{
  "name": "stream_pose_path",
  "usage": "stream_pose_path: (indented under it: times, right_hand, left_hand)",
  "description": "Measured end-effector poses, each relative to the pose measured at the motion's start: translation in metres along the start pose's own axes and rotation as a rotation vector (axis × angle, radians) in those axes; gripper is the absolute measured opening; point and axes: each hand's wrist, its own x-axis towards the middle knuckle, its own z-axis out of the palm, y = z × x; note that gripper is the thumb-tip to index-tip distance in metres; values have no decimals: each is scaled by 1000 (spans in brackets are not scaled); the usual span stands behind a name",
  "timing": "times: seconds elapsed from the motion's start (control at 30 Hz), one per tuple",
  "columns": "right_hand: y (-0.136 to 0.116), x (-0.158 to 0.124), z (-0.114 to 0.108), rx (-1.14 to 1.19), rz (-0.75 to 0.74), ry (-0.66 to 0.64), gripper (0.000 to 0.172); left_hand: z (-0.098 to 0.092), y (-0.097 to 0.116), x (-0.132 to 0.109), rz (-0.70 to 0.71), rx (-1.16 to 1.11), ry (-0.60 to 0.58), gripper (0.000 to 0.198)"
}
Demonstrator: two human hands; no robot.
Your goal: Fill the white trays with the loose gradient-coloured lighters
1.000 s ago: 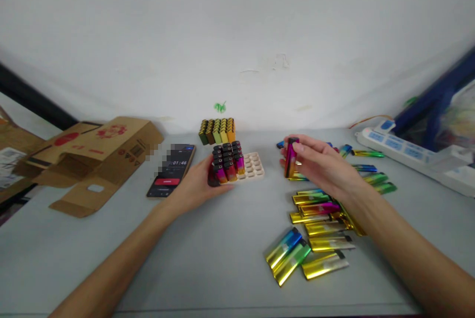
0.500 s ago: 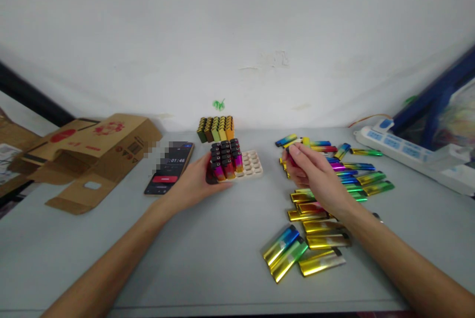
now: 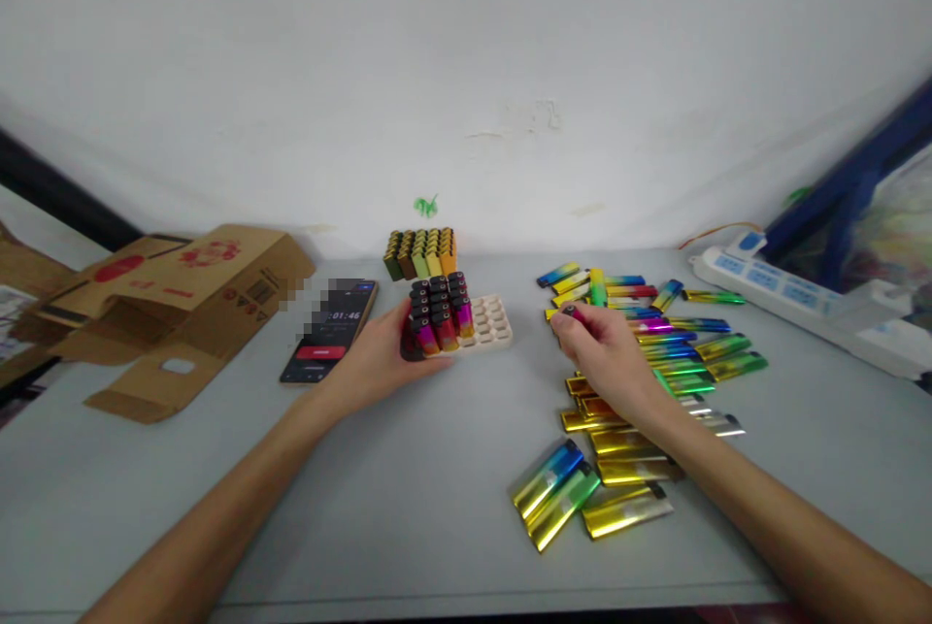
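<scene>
Centre frame: L hand (image 3: 379, 362) is curled round the near-left corner of a cream plastic tray (image 3: 493, 323), a grid of round holes w/ black-capped lighters (image 3: 439, 313) upright in its left part. R hand (image 3: 604, 352), right of centre, has fingers closed on a pink lighter (image 3: 572, 313), mostly hidden, above the loose pile (image 3: 681, 344) of glossy metallic lighters lying flat. Phone (image 3: 329, 333) sits just left of L hand. Creased cardboard box (image 3: 182, 279) far left, white power strip (image 3: 772, 289) at right edge, all on a matte grey table (image 3: 408, 508).
</scene>
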Motion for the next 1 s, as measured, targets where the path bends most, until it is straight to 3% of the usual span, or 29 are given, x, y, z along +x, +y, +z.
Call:
stream_pose_path:
  times: [0.3, 0.63, 0.8, 1.0]
  right_hand:
    - [0, -2, 1, 54, 4, -41, 56]
    - [-13, 20, -7, -18, -241, -285, 25]
    - [-21, 26, 11, 9, -250, -356, 21]
    - [-11, 29, 32, -84, -373, -279, 25]
  left_hand:
    - [1, -1, 0, -16, -17, 11, 76]
    - [-3, 2, -1, -41, -118, -13, 75]
    - [-2, 1, -2, -16, -116, -13, 80]
    - [-3, 4, -3, -2, -73, -4, 80]
